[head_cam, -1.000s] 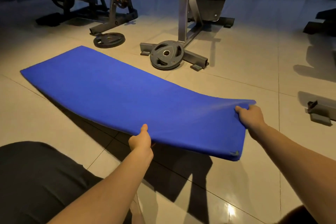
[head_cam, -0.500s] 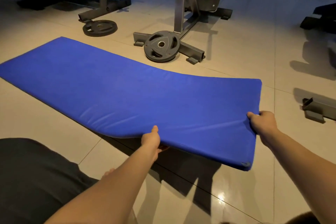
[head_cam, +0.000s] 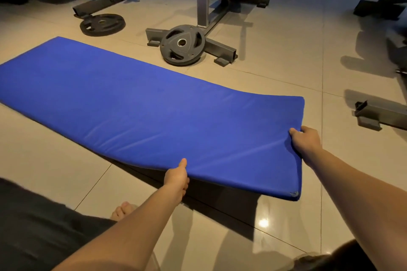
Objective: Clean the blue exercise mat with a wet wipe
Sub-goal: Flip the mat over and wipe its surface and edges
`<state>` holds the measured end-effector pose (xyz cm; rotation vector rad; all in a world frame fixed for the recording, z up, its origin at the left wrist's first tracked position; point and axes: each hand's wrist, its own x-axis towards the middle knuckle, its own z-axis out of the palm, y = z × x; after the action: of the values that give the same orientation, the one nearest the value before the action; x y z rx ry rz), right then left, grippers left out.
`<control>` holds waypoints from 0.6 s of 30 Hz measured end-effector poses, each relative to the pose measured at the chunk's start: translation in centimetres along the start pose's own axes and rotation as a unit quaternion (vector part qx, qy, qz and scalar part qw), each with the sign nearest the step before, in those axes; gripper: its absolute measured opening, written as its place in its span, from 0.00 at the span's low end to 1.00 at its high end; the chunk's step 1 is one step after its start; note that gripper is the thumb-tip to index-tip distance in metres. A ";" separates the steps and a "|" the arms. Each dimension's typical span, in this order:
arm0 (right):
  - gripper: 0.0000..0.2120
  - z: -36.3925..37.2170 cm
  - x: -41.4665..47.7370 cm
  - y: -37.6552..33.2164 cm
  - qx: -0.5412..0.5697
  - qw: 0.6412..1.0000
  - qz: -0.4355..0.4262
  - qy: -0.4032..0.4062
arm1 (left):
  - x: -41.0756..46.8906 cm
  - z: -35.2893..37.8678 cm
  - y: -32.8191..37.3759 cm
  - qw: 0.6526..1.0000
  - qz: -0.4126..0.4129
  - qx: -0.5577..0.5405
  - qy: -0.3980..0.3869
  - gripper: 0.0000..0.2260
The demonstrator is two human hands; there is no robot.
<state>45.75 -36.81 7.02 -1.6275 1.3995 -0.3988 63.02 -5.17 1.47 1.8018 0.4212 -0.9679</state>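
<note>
The blue exercise mat [head_cam: 143, 105] stretches across the tiled floor from the far left to the near right. Its near right end is raised off the floor and casts a dark shadow beneath. My left hand [head_cam: 177, 177] grips the mat's near long edge, thumb on top and fingers under it. My right hand [head_cam: 306, 141] grips the short right edge, thumb pressed into the blue cover. No wet wipe is in view.
Two dark weight plates [head_cam: 102, 24] [head_cam: 182, 44] lie just beyond the mat, beside the grey feet of a gym machine [head_cam: 220, 48]. Another metal foot [head_cam: 378, 114] sits on the right. My bare toes [head_cam: 122, 210] show below the mat.
The mat's raised near end has come down closer to the floor and lies flatter. Both hands kept their grips and moved with it.
</note>
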 end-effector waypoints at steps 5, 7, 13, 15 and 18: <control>0.12 -0.1 1.2 4.0 -0.227 0.969 0.077 -0.067 | 1.2 0.1 -2.1 0.994 -0.099 0.036 -0.038 0.13; 0.10 0.4 0.8 5.7 -0.264 0.955 0.094 -0.101 | 1.1 0.9 -2.5 0.989 -0.127 0.045 -0.059 0.11; 0.05 1.5 -1.4 9.8 -0.289 0.941 0.098 -0.149 | 1.6 2.7 -3.9 0.977 -0.129 0.140 -0.097 0.18; 0.04 1.2 -1.8 10.1 -0.307 0.929 0.108 -0.176 | 0.6 4.1 -3.3 0.960 -0.086 0.246 -0.101 0.17; 0.08 -0.3 -1.5 9.2 -0.274 0.944 0.113 -0.149 | -1.0 7.0 -1.1 0.860 0.096 0.497 -0.067 0.19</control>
<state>39.50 -34.94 0.36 -1.8336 1.5161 0.3949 58.72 -10.80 0.38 2.5871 -0.4542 -1.2726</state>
